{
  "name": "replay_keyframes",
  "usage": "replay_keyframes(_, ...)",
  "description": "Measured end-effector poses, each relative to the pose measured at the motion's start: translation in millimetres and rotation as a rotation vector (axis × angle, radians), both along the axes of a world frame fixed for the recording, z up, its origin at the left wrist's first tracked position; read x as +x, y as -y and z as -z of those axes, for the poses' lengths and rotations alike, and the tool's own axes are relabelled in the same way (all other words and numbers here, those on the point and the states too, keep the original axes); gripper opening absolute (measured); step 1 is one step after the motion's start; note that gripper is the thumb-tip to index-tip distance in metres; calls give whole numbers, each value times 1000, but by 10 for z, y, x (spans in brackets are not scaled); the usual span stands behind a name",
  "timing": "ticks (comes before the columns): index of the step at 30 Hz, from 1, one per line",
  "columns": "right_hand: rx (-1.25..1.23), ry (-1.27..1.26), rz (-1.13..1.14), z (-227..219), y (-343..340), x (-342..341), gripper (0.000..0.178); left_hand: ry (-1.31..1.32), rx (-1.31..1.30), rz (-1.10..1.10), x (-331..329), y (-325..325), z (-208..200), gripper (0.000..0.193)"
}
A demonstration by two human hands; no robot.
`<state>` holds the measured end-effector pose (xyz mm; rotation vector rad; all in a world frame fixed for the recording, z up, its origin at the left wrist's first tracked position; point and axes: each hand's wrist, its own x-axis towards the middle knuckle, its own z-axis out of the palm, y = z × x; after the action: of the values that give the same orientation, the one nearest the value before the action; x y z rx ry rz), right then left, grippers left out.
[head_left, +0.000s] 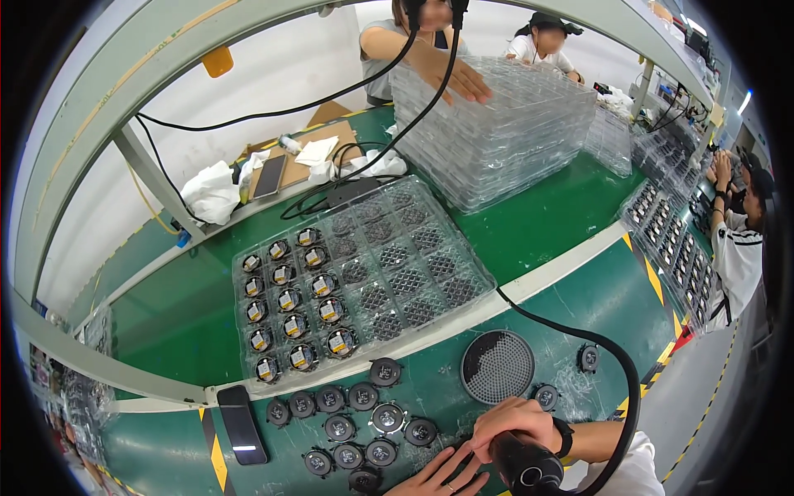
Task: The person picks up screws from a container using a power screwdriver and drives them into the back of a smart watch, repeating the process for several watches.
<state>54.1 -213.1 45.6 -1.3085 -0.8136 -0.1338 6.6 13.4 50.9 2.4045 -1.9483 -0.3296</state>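
My right hand (517, 426) is closed around a black corded electric screwdriver (529, 467), seen nearly end-on at the lower edge; its working tip is hidden. Beside it my left hand (442, 475) lies low over the bench, fingers stretched apart, close to a dark part mostly covered by the fingers. Several round black watch cases (339, 427) with small lugs are spread on the green bench to the left of my hands. Two more lie to the right, one watch case (546, 397) just above my right wrist. A round black perforated dish (497, 366) sits beyond my right hand.
A clear compartment tray (397, 281) holds round parts with yellow-and-white labels in its left columns. A phone (241, 423) lies left. A black cable (633, 372) loops past my right arm. Behind stand stacked clear trays (496, 140), a co-worker's hand (455, 74) over them.
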Motion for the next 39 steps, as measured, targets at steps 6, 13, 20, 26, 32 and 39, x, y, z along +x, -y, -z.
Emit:
replay_keyframes(6, 8, 0, 1, 13, -11, 11, 22, -62, 33, 5, 42, 10, -110, 67)
replay_keyframes(13, 12, 1, -15, -10, -14, 14, 23, -41, 46, 4, 10, 13, -53, 73)
replay_keyframes(20, 21, 20, -18, 2, -34, 13, 25, -7, 194, 63, 70, 50, -243, 75)
replay_keyframes(26, -40, -9, -72, -51, 0, 16, 26, 9, 6, 23, 40, -1, -97, 68)
replay_keyframes(32, -26, 6, -72, -26, -8, -3, 28, -31, 6, 40, 40, -19, -42, 66)
replay_keyframes(39, -43, 13, -90, -47, -8, 30, 31, -123, 66, 19, 53, -24, -83, 73)
